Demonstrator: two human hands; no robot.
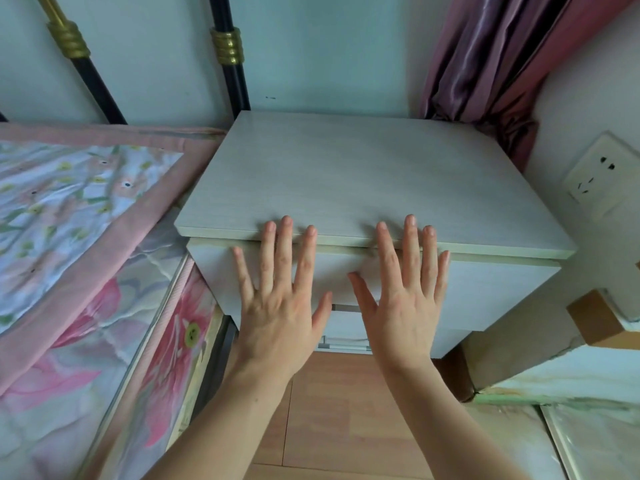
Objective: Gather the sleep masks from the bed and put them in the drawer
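A pale wooden nightstand [363, 174] stands against the wall beside the bed [69, 209]. Its top drawer [485, 289] sits flush with the cabinet front. My left hand [280, 299] and my right hand [405, 296] are both spread flat in front of that drawer front, fingers apart and pointing up to the top's front edge, holding nothing. A second drawer with a metal bar handle [343, 346] shows below, between my wrists. No sleep mask is in view.
The bed with a floral quilt and pink border lies left, its mattress edge [166, 341] close to the nightstand. Black and gold bedposts [230, 60] rise behind. A purple curtain [491, 64] hangs at the right, with a wall socket [602, 174] and a marble-patterned ledge [571, 368]. Wooden floor [339, 410] lies below.
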